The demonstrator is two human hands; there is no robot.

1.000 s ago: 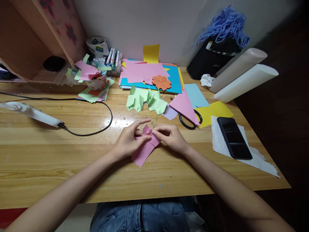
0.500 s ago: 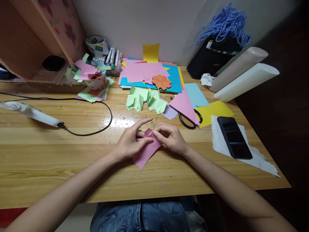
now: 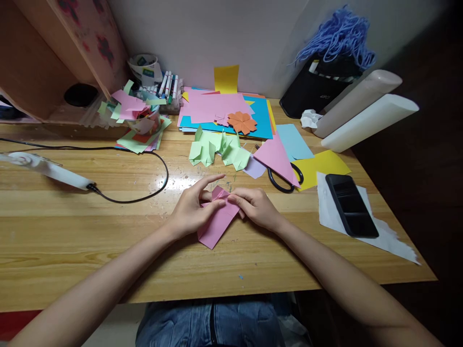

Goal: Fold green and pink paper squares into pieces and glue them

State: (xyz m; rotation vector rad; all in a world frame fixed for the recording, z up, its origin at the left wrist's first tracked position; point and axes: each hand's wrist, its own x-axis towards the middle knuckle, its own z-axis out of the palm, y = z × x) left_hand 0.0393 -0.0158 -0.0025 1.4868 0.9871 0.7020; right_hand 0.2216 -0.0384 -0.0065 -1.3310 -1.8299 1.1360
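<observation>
Between my hands is a sheet of pink paper (image 3: 217, 225), creased, with a folded part at its far end. My left hand (image 3: 192, 206) pinches its left side, thumb on top and index finger raised off the paper. On the right edge, my right hand (image 3: 257, 207) grips near the fold with thumb and fingers. Just beyond stand folded light green paper pieces (image 3: 219, 148). To the right, a folded pink paper triangle (image 3: 278, 158) lies over black-handled scissors (image 3: 280, 184).
A stack of coloured paper (image 3: 217, 108) lies at the back with an orange paper flower (image 3: 242, 123) on it. A phone (image 3: 350, 205) rests on torn white paper at right. At left are a white device (image 3: 54, 171) with a black cable and a scrap-filled cup (image 3: 144, 123).
The folded far end of the pink paper has opened out flatter and shows more. Both hands have shifted slightly, with the left thumb drawn back to the left.
</observation>
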